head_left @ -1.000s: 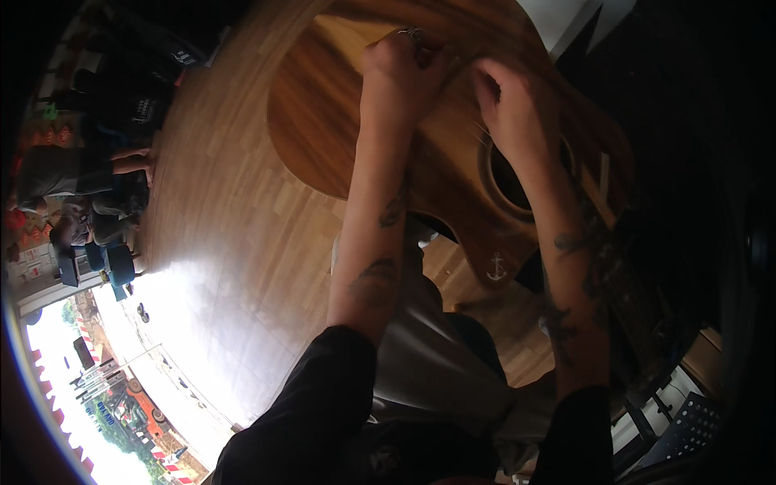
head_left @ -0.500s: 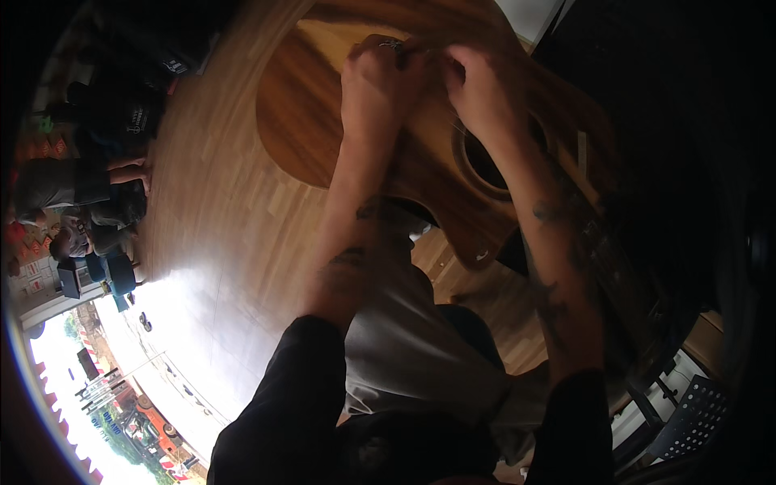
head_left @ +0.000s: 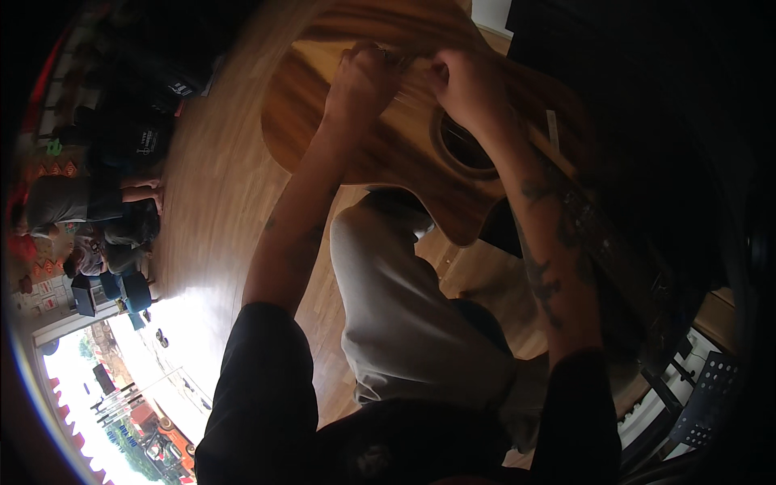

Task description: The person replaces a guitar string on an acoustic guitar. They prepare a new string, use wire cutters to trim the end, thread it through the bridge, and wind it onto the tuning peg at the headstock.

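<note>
An acoustic guitar with a glossy brown wood body lies across the upper middle of the view, its dark soundhole below my right hand and its neck running down to the lower right. My left hand is closed over the guitar top near the bridge, with thin strings at its fingertips. My right hand is bent with thumb and fingertips pinched just right of it. What exactly either hand grips is too small and shadowed to make out.
My leg in grey trousers is below the guitar, above a wooden floor. People are among seats at the far left. A bright doorway is at lower left, a black perforated music stand at lower right.
Both hands have shifted left in the view and sit slightly closer to each other's fingertips. The guitar appears higher and further left, and more of my trouser leg shows.
</note>
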